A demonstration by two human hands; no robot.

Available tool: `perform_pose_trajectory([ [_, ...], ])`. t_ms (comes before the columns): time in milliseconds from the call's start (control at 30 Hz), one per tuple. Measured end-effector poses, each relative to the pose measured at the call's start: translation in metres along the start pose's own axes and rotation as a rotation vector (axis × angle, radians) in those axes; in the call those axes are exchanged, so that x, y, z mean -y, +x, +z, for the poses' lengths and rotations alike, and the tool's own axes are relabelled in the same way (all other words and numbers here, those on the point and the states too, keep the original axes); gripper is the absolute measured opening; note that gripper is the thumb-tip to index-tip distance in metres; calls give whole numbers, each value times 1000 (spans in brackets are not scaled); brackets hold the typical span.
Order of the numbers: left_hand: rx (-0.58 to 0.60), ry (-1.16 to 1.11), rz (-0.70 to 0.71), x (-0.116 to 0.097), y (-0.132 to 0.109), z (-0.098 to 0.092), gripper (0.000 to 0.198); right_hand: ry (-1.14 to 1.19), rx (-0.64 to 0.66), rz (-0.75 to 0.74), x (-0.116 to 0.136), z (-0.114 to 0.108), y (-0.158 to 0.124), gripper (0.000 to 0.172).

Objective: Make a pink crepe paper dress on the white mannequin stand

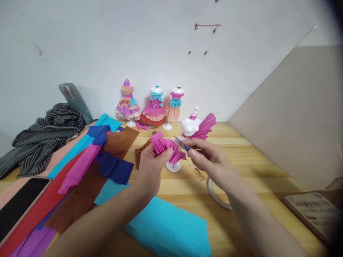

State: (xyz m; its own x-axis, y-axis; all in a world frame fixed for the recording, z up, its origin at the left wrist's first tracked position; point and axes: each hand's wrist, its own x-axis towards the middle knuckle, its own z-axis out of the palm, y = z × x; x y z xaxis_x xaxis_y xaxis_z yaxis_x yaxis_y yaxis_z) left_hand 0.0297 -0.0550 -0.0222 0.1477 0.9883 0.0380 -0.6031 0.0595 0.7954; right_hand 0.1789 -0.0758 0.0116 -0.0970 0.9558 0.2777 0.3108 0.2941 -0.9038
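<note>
My left hand (pixel 152 167) pinches a pleated strip of magenta crepe paper (pixel 162 143) between thumb and fingers. In my right hand (pixel 211 157) is a small pair of scissors (pixel 182 143) with blue handles, its blades pointing left, close to the paper's right part. Just behind the hands stands a white doll-sized dress form (pixel 191 126) with a magenta collar. A fan of magenta pleated paper (pixel 206 126) sticks out at its right side. The white round base (pixel 173 166) shows below the held paper. A pleated brown piece (pixel 140 153) lies beside my left hand.
Three dressed mini dress forms (pixel 156 107) stand by the wall. Coloured crepe paper (pixel 80 164), a phone (pixel 21 203), a striped cloth (pixel 50 132) and a bottle (pixel 76 101) lie left. A turquoise sheet (pixel 171 228) is in front; a tape roll (pixel 214 194) and cardboard (pixel 311 214) are right.
</note>
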Motion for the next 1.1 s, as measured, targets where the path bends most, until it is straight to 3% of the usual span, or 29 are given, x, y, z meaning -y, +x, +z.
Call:
perform_pose_trajectory([
  [367, 53, -35, -89, -6, 1, -6, 12, 2, 64, -30, -11, 0, 0, 25],
  [1100, 64, -49, -159, -5, 4, -7, 24, 25, 91, 40, -8, 1, -6, 28],
])
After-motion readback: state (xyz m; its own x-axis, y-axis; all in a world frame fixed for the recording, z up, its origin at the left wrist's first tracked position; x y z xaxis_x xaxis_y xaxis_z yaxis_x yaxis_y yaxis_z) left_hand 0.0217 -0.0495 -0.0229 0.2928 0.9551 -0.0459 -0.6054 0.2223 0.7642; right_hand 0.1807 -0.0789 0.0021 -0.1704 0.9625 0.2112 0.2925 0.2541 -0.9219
